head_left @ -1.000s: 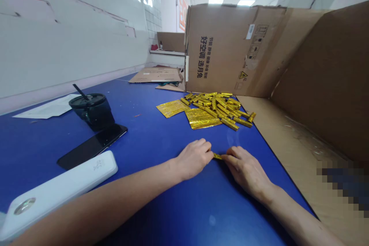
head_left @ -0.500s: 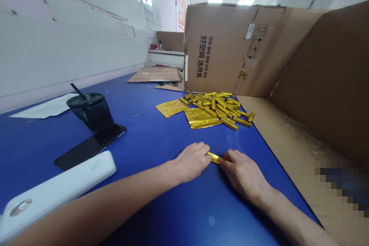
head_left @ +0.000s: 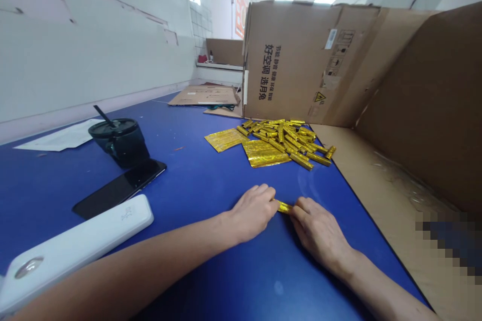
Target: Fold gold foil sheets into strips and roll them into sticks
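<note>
Between my two hands lies a short roll of gold foil paper (head_left: 283, 207) on the blue tabletop (head_left: 233, 281). My left hand (head_left: 257, 210) is closed on its left end, and my right hand (head_left: 315, 223) grips the right end with fingers curled. Only the middle of the roll shows; both ends are hidden by the fingers. Farther back is a heap of similar gold rolls (head_left: 289, 135). Flat gold foil sheets (head_left: 265, 154) lie at the heap's left, in front of it.
On the left are a white oblong device (head_left: 86, 241), a black phone (head_left: 120, 188) and a dark lidded cup (head_left: 122, 145) with a straw. White paper (head_left: 56, 136) lies behind the cup. Large cardboard (head_left: 301, 70) walls off the back and right; flattened cardboard (head_left: 203, 95) lies at the back.
Hands and roll stay almost in place. My right fingers have curled in more tightly around the roll's end. The whole view has shifted slightly.
</note>
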`<action>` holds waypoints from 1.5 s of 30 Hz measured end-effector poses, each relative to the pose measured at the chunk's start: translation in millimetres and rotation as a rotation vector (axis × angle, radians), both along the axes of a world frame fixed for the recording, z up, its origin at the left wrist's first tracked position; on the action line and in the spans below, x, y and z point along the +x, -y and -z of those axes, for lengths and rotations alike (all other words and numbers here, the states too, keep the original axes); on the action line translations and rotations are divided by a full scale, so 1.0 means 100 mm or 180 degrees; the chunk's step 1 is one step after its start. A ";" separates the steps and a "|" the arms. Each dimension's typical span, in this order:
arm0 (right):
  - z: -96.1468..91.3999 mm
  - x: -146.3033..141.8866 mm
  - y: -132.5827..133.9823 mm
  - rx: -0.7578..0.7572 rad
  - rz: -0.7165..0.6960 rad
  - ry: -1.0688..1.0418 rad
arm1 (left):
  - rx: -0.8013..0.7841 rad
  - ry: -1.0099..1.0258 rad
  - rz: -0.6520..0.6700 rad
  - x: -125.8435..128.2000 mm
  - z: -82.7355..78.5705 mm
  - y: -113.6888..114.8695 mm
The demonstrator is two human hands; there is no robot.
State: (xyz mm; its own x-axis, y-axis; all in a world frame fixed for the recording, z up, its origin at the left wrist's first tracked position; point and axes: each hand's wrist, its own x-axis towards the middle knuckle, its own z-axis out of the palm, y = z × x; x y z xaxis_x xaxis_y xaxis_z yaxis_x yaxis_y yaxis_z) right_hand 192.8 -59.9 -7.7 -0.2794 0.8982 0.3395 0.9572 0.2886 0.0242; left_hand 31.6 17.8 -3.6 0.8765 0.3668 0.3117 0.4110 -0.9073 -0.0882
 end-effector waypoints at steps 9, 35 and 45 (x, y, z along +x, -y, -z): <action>-0.12 -0.06 0.02 -0.0158 0.0095 0.0455 | 0.0143 -0.0388 0.0243 0.04 -0.03 0.06; -0.07 -0.27 0.19 -0.0636 0.0216 0.0990 | -0.0088 -0.0609 -0.0042 -0.09 0.09 0.22; -0.10 -0.27 0.18 -0.0776 0.0265 0.0791 | 0.0120 -0.0511 -0.0022 -0.07 0.07 0.23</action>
